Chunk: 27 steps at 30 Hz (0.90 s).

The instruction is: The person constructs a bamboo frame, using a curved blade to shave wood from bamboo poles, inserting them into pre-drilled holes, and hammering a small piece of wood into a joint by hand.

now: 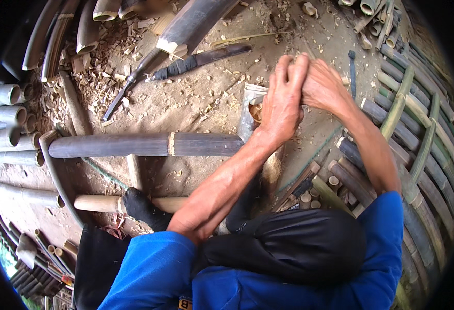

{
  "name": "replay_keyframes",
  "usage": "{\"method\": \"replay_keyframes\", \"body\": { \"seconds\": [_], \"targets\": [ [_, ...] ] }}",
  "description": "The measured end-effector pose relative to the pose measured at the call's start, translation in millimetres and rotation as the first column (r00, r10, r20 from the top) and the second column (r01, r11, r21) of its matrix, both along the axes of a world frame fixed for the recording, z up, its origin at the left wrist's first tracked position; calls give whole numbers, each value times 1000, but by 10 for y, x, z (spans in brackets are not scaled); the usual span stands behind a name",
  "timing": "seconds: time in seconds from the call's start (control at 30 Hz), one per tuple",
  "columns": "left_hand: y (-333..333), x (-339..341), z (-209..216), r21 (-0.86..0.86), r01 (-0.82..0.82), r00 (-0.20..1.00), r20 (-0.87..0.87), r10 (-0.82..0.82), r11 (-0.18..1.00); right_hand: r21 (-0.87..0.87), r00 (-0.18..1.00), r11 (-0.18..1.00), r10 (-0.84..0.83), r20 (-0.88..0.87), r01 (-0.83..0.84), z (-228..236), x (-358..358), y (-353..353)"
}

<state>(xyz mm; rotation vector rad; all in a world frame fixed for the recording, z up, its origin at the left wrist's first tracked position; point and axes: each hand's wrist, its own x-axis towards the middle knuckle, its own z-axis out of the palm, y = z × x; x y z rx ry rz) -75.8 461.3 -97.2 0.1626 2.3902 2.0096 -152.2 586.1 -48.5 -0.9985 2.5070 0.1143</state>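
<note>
Dusty ground [193, 106] strewn with pale shavings [100, 88] spreads out between bamboo lengths stacked to the left and right. On the far side lie a wrapped-handle knife [178, 67] and a narrow metal tool [131, 79]. One long dark bamboo pole [134, 145] stretches from the left to an open-ended bamboo section [253, 92], just beside the left hand [284, 106]. That hand is partly curled, against the bent right hand [324, 85]; whether either grips anything I cannot tell.
</note>
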Motion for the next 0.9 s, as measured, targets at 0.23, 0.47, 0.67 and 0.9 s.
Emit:
{"method": "replay_keyframes", "body": {
  "seconds": [0.23, 0.47, 0.67, 0.9],
  "targets": [
    [59, 117, -104, 36, -147, 989, -15, 148, 988, 72, 989, 992, 100, 112, -108, -32, -58, -142],
    [345, 458, 140, -186, 324, 934, 219, -282, 928, -137, 877, 987, -9, 481, 86, -256, 647, 713],
    [211, 535, 78, -222, 514, 856, 197, -478, 828, -102, 736, 900, -277, 618, 424, -433, 1081, 745],
    [48, 240, 54, -262, 926, 361, 399, -843, 272, 98, 225, 482, -567, 792, 870, -417, 1665, 246]
  ]
}}
